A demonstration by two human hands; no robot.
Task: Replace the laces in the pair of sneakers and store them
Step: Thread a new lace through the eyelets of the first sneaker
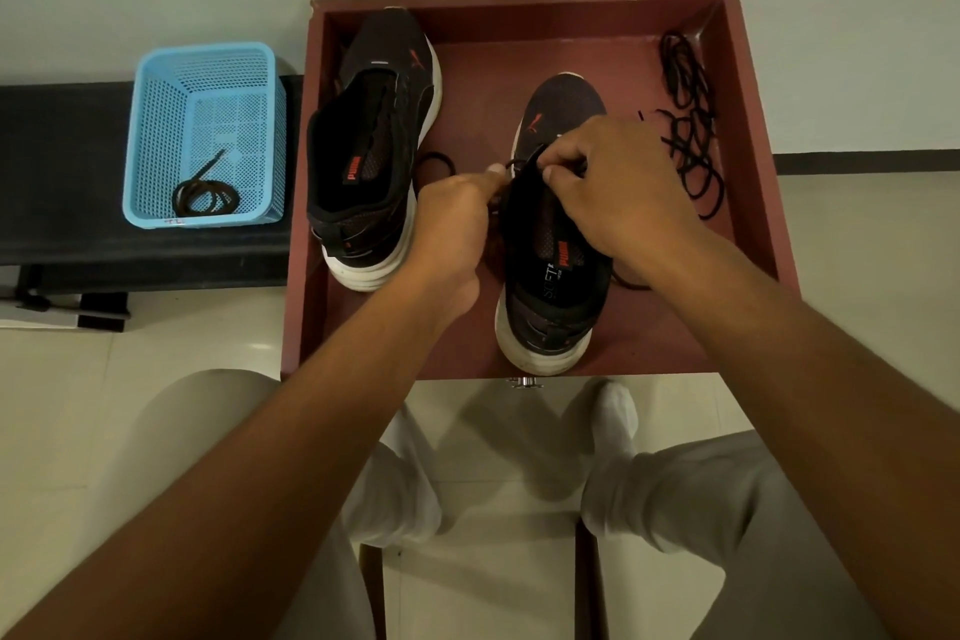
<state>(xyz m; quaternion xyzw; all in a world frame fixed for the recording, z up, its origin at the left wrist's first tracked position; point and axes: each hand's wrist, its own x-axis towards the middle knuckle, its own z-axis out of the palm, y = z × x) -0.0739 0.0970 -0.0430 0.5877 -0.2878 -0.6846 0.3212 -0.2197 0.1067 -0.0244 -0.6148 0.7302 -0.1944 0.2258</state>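
Two black sneakers with white soles stand in a dark red wooden tray [758,130]. The left sneaker [374,140] lies at the tray's left side, without a lace that I can see. Over the right sneaker [550,276] both my hands work at the eyelets. My left hand [457,218] pinches a black lace at the shoe's left edge. My right hand [613,177] pinches the lace above the tongue. A loop of that lace [436,164] trails between the shoes. A pile of loose black laces [691,120] lies at the tray's right side.
A light blue plastic basket [208,68] holding a coiled black lace [205,195] sits on a black bench [62,172] to the left. My knees in grey trousers and white socks are below the tray, on a pale tiled floor.
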